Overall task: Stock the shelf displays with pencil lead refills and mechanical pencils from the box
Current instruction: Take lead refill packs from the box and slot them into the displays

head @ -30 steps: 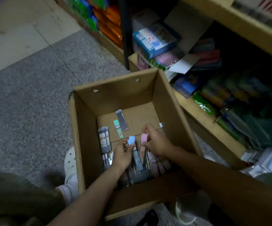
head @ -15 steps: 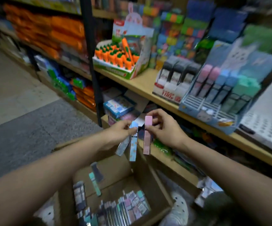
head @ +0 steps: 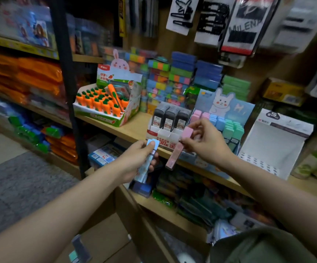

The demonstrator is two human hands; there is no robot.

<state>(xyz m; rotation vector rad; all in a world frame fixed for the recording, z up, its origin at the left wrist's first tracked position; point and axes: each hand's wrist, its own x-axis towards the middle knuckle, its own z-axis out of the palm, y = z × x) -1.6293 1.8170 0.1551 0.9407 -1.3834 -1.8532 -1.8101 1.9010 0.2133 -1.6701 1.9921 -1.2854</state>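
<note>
Stationery fills the wooden shelf [head: 135,128], where a rabbit-fronted display [head: 224,111] already holds rows of pink, blue and green refill cases beside a rack of dark lead refills [head: 170,118]. Stocking looks well underway but unfinished: the box [head: 104,242] on the floor below shows at least two loose packs. Right hand [head: 205,143], arm extended, pinches a pink case [head: 180,147] just before the display, tilted. Left hand [head: 136,158] hangs lower, fingers curled round a blue case [head: 150,150] and further packs, awaiting placement.
</note>
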